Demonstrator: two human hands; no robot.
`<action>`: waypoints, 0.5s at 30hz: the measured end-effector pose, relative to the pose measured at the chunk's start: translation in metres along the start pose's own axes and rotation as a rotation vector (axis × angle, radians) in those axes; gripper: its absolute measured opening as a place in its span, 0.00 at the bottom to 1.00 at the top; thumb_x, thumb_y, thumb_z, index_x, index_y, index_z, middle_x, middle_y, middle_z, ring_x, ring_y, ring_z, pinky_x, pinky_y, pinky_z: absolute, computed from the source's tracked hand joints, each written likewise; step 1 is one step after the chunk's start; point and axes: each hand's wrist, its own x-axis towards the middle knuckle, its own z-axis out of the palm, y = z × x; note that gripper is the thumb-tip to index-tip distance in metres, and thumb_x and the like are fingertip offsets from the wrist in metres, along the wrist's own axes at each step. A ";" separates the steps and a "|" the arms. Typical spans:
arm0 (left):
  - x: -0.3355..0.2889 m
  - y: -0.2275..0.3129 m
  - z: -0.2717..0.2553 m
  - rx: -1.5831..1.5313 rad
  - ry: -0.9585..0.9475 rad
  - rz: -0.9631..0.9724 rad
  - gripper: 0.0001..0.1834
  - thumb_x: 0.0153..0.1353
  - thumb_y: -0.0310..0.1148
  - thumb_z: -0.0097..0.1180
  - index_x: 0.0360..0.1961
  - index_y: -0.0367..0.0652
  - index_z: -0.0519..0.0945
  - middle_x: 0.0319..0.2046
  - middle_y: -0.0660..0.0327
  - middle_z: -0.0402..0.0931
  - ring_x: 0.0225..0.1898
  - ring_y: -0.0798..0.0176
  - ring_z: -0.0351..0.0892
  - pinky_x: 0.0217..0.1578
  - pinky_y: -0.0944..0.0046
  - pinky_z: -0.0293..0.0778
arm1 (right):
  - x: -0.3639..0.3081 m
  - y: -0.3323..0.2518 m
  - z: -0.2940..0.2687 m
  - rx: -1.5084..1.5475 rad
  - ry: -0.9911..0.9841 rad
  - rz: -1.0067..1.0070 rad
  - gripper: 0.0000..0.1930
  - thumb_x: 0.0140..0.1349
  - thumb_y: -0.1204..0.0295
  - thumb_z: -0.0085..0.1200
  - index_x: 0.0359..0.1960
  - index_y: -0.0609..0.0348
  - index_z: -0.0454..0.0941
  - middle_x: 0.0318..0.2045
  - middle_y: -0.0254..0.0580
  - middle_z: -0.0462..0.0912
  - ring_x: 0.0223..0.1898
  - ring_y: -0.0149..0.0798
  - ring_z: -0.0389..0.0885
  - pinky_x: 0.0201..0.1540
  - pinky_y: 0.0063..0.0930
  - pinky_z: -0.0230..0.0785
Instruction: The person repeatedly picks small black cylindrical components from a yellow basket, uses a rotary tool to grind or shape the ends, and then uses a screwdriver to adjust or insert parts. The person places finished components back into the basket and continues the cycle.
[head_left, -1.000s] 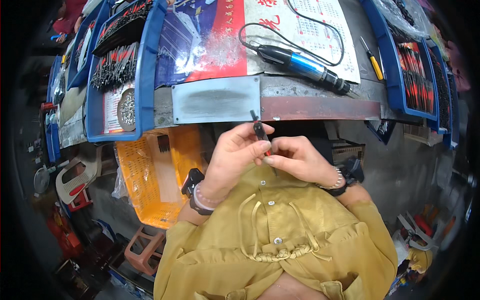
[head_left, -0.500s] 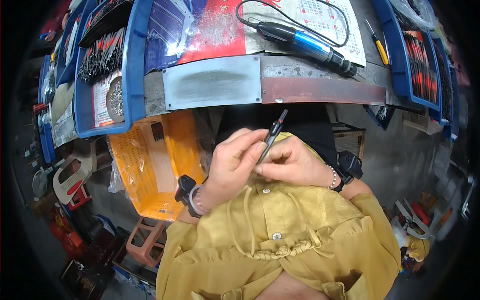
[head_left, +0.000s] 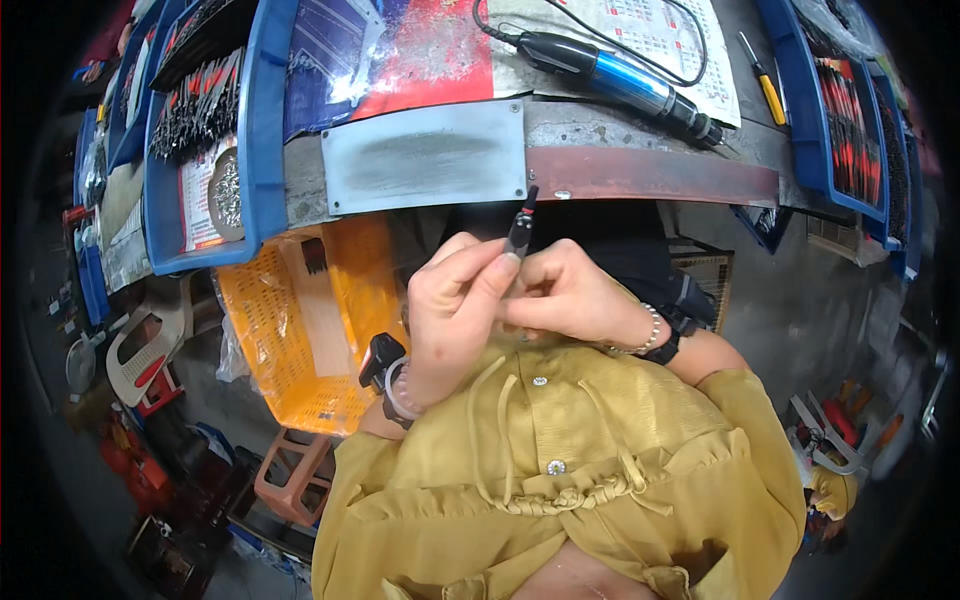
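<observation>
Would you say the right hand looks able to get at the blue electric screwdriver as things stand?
Probably yes: the blue electric screwdriver lies uncovered on the bench ahead of the right hand, nothing seen blocking it, though that hand is close to the small dark part in the left hand.

Worn on your head, the left fisheye camera looks steeply down, close over your mustard blouse (head_left: 560, 440), with your left hand (head_left: 450, 305) and right hand (head_left: 580, 295) near mid-view, the workbench (head_left: 575, 120) beyond, and blue parts bins (head_left: 262, 135) bending at both sides.
</observation>
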 end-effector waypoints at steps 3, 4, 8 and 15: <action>0.001 -0.002 -0.001 0.173 0.007 0.096 0.08 0.63 0.21 0.56 0.42 0.28 0.81 0.25 0.59 0.72 0.26 0.68 0.72 0.28 0.70 0.67 | 0.003 -0.001 0.001 0.111 0.007 0.002 0.13 0.58 0.75 0.59 0.17 0.66 0.76 0.15 0.35 0.78 0.17 0.22 0.74 0.20 0.19 0.65; 0.002 -0.002 -0.003 0.207 0.003 0.116 0.09 0.63 0.21 0.56 0.42 0.28 0.81 0.25 0.58 0.72 0.25 0.67 0.71 0.28 0.69 0.67 | 0.004 0.000 0.002 0.066 0.015 0.021 0.13 0.59 0.75 0.59 0.17 0.67 0.76 0.15 0.35 0.78 0.17 0.23 0.75 0.20 0.19 0.65; 0.007 -0.005 -0.007 0.174 -0.083 0.098 0.09 0.63 0.21 0.56 0.42 0.28 0.81 0.26 0.58 0.72 0.25 0.67 0.72 0.26 0.69 0.67 | 0.005 0.002 0.001 0.035 0.005 0.035 0.13 0.60 0.74 0.59 0.18 0.68 0.77 0.17 0.37 0.80 0.17 0.25 0.77 0.20 0.19 0.66; 0.022 -0.008 -0.012 0.097 -0.157 0.072 0.08 0.65 0.22 0.54 0.43 0.28 0.81 0.27 0.58 0.71 0.27 0.68 0.71 0.29 0.69 0.68 | 0.012 0.001 0.000 0.089 0.069 0.084 0.14 0.60 0.75 0.61 0.17 0.68 0.77 0.17 0.40 0.80 0.18 0.25 0.77 0.20 0.19 0.67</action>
